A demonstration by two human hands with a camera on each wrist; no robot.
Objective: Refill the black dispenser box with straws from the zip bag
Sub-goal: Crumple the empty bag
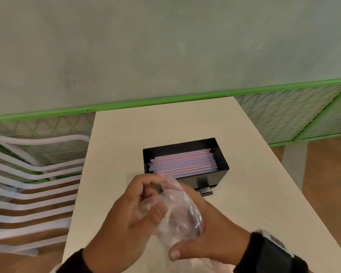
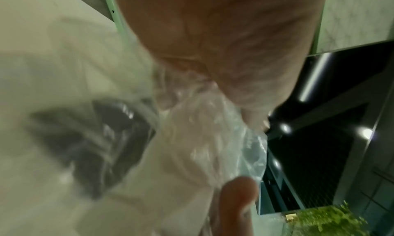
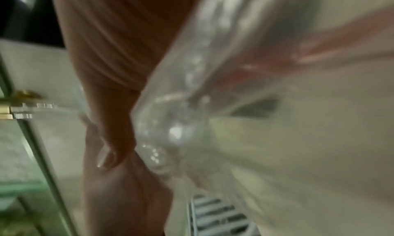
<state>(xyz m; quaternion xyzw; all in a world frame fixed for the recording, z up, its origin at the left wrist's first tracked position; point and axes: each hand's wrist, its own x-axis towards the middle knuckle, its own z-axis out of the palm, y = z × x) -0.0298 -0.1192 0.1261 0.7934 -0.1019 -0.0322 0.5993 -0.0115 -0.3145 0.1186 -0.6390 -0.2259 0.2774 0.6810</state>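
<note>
Head view shows both hands close together near the front of the table (image 1: 254,194), squeezing a crumpled clear bag (image 1: 177,209). The left hand (image 1: 126,219) has its fingers curled round the bag's left side. The right hand (image 1: 209,233) wraps round it from the right, thumb near the bottom. The bag looks scrunched up, and I cannot tell if any straws are left inside.

Just past the hands, farther away, sits the black box (image 1: 185,162). Its top is open and pink and white straws (image 1: 182,161) lie flat in it, side by side. The box looks pretty full.

A white chair (image 1: 28,186) stands to the left of the table.

What could go wrong: the hands are right beside the box, so a quick move could bump it. If a straw is hiding in the bag, squeezing could bend it.
</note>
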